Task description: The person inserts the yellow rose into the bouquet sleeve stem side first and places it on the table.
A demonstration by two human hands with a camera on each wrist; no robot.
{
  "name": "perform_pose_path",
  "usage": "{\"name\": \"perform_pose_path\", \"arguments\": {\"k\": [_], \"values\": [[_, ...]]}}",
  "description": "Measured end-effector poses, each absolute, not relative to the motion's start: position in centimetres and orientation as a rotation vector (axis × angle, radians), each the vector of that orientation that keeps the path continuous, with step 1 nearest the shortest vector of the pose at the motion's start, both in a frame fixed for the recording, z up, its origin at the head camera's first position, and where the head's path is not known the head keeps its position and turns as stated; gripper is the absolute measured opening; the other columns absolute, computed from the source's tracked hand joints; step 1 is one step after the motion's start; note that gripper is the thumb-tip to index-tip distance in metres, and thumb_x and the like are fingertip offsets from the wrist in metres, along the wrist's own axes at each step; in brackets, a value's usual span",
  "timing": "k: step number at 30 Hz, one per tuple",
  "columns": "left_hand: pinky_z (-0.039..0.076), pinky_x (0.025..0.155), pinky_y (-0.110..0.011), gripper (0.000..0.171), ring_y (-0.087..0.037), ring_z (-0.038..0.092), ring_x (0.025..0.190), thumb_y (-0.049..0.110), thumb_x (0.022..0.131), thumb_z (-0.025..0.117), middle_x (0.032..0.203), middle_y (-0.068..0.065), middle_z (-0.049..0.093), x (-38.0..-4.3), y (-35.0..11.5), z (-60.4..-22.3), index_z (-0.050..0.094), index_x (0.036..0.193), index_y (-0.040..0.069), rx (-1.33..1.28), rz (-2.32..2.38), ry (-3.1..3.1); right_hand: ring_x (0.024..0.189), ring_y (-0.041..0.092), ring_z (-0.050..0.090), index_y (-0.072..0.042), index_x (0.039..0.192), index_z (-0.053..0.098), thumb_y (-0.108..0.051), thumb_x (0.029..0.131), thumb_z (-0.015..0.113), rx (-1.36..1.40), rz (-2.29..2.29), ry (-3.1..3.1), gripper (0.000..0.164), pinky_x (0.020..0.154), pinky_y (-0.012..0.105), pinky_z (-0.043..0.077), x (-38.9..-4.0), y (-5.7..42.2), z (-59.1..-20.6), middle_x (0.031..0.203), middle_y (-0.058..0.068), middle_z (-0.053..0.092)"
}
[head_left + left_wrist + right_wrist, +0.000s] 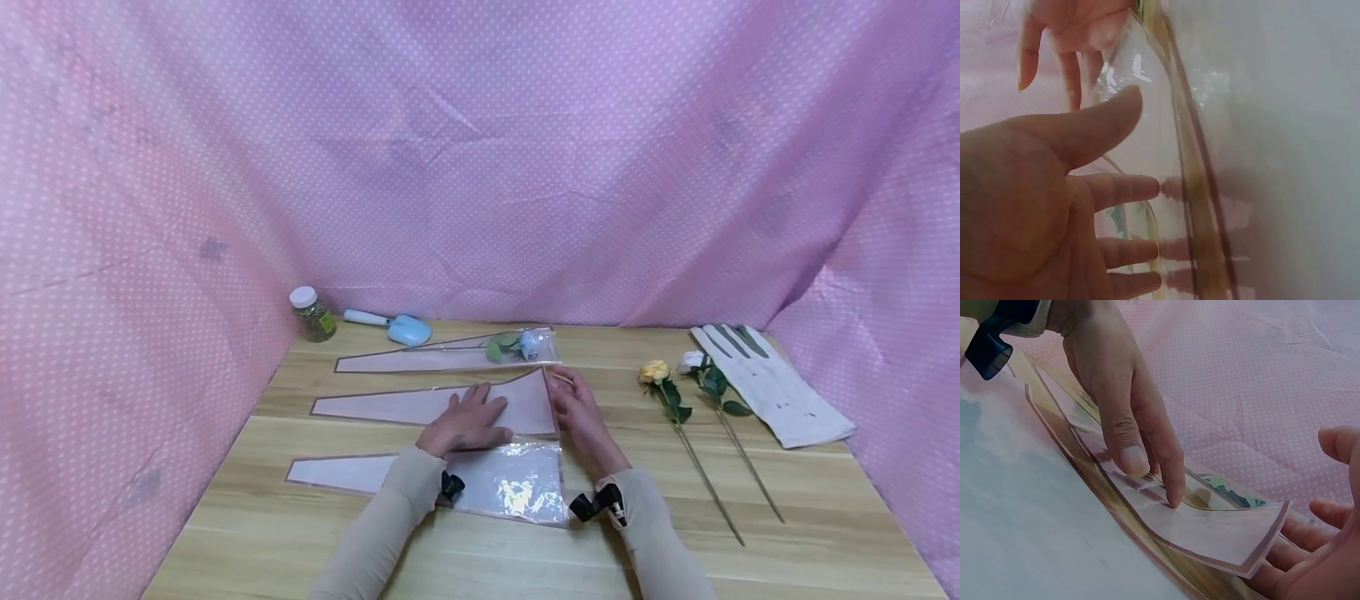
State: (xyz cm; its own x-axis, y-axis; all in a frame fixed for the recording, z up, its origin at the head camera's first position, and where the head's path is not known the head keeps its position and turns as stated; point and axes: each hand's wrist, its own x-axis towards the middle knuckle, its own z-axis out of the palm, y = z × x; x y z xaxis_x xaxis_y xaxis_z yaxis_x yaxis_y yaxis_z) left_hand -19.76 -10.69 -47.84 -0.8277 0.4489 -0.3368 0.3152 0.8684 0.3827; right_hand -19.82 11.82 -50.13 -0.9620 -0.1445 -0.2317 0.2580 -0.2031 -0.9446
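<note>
Three tapered flower sleeves with brown borders lie on the table. My left hand rests on the middle flower sleeve, its fingertips pressing on the film. At this sleeve's wide right end is my right hand. In the right wrist view, the right hand has its fingers under the raised edge, thumb apart from it. The far flower sleeve has a blue rose inside. The near flower sleeve lies partly beneath my left forearm.
Right of the sleeves lie a yellow rose and a white rose on long stems, beside white gloves. A white-capped jar and a light blue trowel sit at the back left. Pink dotted cloth surrounds the table.
</note>
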Motion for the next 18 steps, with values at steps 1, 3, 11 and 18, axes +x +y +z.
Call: {"name": "perform_pose_path", "arguments": {"k": [1,3,11,18], "values": [[0.01,0.124,-0.065,0.067,-0.04,0.01,0.156,0.052,0.096,0.054,0.169,-0.017,0.014,-19.7,-10.6,-47.8,0.039,0.154,0.02,0.569,0.436,2.631,0.113,0.024,0.065,-0.016,0.146,0.037,-0.027,0.101,0.056,0.137,-2.251,1.792,0.05,0.083,0.036,0.06,-19.8,11.8,-50.1,0.152,0.019,0.045],[0.012,0.123,-0.066,0.068,-0.041,0.012,0.156,0.049,0.095,0.056,0.168,-0.019,0.015,-19.6,-10.3,-47.8,0.04,0.153,0.018,0.588,0.447,2.661,0.115,0.025,0.064,-0.017,0.146,0.037,-0.026,0.102,0.055,0.145,-2.254,1.783,0.048,0.084,0.037,0.06,-19.8,11.8,-50.1,0.153,0.018,0.046],[0.025,0.124,-0.056,0.069,-0.037,0.018,0.155,0.039,0.098,0.057,0.167,-0.022,0.017,-19.3,-8.8,-47.9,0.033,0.156,0.011,0.613,0.684,2.682,0.107,0.016,0.066,-0.02,0.143,0.04,-0.032,0.102,0.055,0.152,-2.272,1.76,0.045,0.087,0.036,0.059,-19.8,12.0,-49.9,0.141,0.011,0.055],[0.032,0.121,-0.051,0.068,-0.039,0.031,0.15,0.031,0.098,0.057,0.162,-0.026,0.026,-19.3,-7.6,-48.5,0.032,0.155,0.004,0.581,0.865,2.682,0.11,0.016,0.066,-0.021,0.146,0.036,-0.041,0.101,0.055,0.111,-2.311,1.671,0.053,0.091,0.039,0.057,-19.2,12.0,-49.9,0.141,0.01,0.056]]}}
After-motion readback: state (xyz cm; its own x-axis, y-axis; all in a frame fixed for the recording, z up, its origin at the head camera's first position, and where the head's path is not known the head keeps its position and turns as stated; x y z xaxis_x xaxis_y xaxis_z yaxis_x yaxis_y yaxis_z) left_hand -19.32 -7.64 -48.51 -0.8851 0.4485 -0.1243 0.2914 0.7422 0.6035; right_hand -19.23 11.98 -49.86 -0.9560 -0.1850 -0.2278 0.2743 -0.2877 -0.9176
